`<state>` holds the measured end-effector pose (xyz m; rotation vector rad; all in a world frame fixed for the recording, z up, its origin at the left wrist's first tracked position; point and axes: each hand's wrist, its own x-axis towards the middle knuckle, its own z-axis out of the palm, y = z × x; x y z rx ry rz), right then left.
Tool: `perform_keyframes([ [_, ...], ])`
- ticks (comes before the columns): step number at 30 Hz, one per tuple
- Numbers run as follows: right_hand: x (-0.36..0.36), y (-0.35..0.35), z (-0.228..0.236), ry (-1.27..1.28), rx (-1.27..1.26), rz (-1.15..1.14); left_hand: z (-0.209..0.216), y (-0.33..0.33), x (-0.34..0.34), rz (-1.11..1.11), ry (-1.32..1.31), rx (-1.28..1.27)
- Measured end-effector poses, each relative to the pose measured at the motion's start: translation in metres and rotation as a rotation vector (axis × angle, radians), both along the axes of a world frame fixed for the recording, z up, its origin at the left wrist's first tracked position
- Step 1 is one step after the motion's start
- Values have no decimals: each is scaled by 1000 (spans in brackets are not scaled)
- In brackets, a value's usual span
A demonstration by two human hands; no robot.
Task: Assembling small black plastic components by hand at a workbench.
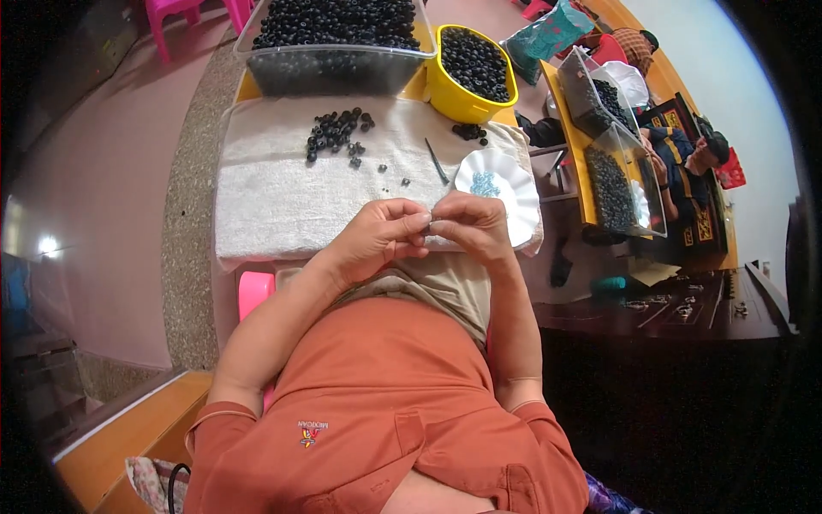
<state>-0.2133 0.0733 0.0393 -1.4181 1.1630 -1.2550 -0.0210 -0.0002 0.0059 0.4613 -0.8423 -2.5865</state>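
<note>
My left hand [390, 230] and my right hand [473, 224] meet at the fingertips above the near edge of a white cloth [274, 206]. Both hands are closed in a pinch, and whatever sits between the fingertips is too small and covered to name. Just beyond my right hand is a white scalloped plate [516, 190] with a heap of tiny clear-blue pieces [485, 184]. A slim dark pointed tool [437, 161] lies on the cloth to the plate's left. Loose black bead-like parts [336, 133] are piled further out on the left, with a few single ones nearer to me.
At the far side stand a clear bin [334, 68] and a yellow tub [471, 77], both full of black bead-like parts. A smaller pile [470, 132] lies by the tub. To the right, a person [685, 163] sits beside another table with clear bins [612, 184].
</note>
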Motion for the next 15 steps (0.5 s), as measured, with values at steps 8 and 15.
perform_keyframes([
  [8,-5,-2,-6,23,-53,72,4,-6,4,-85,-21,-60],
  [15,1,-1,-4,-108,58,62,-1,-6,3,-90,24,27],
])
